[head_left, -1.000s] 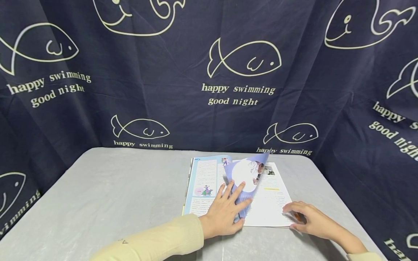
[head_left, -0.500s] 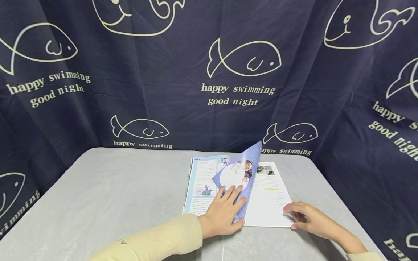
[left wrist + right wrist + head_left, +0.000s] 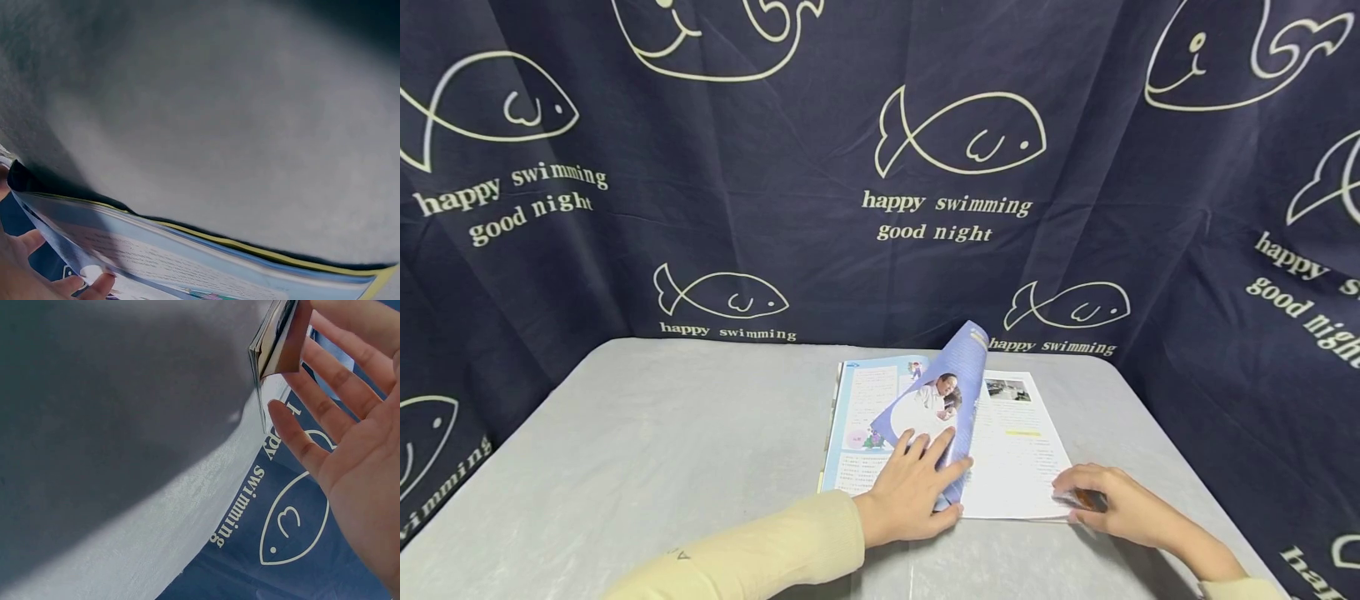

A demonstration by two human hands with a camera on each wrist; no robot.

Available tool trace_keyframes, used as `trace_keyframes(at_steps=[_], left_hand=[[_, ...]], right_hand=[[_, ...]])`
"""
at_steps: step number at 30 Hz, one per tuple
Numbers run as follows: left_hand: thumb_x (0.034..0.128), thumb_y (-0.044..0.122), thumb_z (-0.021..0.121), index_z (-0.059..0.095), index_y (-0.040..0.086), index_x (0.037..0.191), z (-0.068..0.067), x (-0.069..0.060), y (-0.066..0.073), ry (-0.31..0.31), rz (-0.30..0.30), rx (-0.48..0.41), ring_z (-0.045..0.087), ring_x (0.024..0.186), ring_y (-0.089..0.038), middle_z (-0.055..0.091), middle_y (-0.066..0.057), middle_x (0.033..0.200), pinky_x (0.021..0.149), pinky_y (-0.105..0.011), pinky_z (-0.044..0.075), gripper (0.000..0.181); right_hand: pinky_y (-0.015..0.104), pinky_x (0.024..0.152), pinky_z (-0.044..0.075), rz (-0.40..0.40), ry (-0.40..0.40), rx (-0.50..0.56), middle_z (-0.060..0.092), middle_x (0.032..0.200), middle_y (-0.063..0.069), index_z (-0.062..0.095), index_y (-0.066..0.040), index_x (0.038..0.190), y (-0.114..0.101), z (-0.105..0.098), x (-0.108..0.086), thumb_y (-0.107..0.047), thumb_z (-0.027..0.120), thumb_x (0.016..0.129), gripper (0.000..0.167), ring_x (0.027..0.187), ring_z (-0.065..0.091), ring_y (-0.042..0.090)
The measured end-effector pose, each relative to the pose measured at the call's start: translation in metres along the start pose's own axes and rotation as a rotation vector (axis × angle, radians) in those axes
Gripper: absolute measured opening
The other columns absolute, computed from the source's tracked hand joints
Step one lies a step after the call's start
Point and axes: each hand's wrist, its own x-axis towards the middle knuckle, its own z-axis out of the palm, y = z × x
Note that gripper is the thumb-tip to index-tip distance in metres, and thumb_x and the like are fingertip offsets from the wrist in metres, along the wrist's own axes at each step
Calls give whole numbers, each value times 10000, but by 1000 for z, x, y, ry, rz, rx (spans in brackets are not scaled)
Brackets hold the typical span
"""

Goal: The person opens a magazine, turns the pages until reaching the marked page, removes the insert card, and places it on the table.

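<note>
A magazine (image 3: 1018, 467) lies spread on the table, one purple page (image 3: 951, 379) with a photo standing half turned near its middle. My left hand (image 3: 910, 492) lies with spread, nearly straight fingers against that page and over the lower inner part of the magazine. At the lower right corner, my right hand (image 3: 1120, 504) holds the page edges between thumb and forefinger. In the right wrist view, a brown-backed page corner (image 3: 292, 347) curls up at the right hand's thumb, the other fingers spread. The left wrist view shows the magazine's left-hand page (image 3: 125, 244) beside the fingers.
The grey-covered table (image 3: 700, 425) extends left of the magazine. A dark blue curtain (image 3: 820, 208) with fish drawings and lettering hangs behind it and at both sides.
The purple page has swung further left, its top corner moving left and up and more of its photo showing. Both hands have stayed almost in place.
</note>
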Motion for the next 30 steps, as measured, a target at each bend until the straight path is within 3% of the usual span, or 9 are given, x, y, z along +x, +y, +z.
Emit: trace_keyframes(at_steps=[8, 22, 30], left_hand=[[818, 624, 403, 462, 347, 1306, 2, 0, -1, 11, -15, 9, 466, 1113, -242, 362, -119, 1424, 976, -451, 317, 564], [797, 638, 427, 468, 219, 1247, 2, 1, -2, 36, 19, 27, 401, 1257, -213, 402, -8, 1402, 998, -450, 315, 616], [802, 639, 428, 470, 247, 1260, 2, 1, -2, 14, 26, 18, 410, 1242, -239, 426, -38, 1370, 1002, -454, 314, 604]], right_hand=[[95, 658, 357, -40, 29, 53, 651, 831, -8, 672, -206, 781, 3, 0, 2, 80, 727, 598, 343, 758, 563, 47], [63, 715, 367, -55, 69, 17, 655, 769, -48, 678, -191, 731, 1, 1, 7, 80, 741, 566, 323, 731, 584, 53], [44, 752, 362, -31, 75, 3, 660, 772, -52, 663, -225, 720, -1, 0, 7, 68, 752, 559, 346, 743, 592, 50]])
